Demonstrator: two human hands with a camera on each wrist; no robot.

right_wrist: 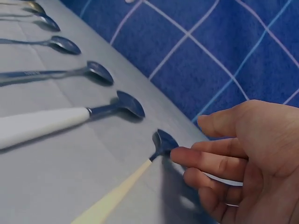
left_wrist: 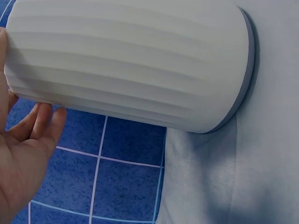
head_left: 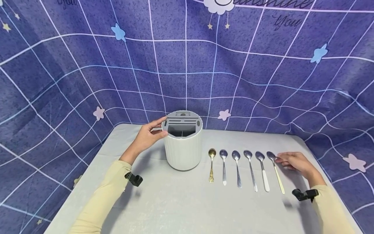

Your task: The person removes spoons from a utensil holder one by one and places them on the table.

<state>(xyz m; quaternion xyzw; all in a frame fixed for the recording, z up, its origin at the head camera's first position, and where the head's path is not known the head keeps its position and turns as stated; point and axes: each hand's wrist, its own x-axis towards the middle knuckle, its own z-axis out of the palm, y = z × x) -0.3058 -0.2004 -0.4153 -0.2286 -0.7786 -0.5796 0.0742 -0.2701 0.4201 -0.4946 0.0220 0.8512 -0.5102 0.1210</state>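
A white ribbed utensil holder (head_left: 183, 152) with a grey slotted top (head_left: 182, 121) stands upright at the table's back. My left hand (head_left: 150, 135) rests on its left side by the rim, thumb toward the front and fingers toward the back. In the left wrist view those fingertips (left_wrist: 58, 114) lie along the holder's wall (left_wrist: 135, 60). To the right, my right hand (head_left: 295, 162) is at the bowl of the rightmost spoon (head_left: 276, 172), which has a pale yellow handle (right_wrist: 114, 198). One fingertip seems to touch that bowl, while the thumb stays apart from it.
Several more spoons lie in a row left of that one: a white-handled spoon (head_left: 264, 175), plain silver spoons (head_left: 237, 167) and a gold spoon (head_left: 211, 164) nearest the holder. A pale cloth covers the table (head_left: 187, 204). A blue-purple patterned curtain (head_left: 187, 84) hangs behind.
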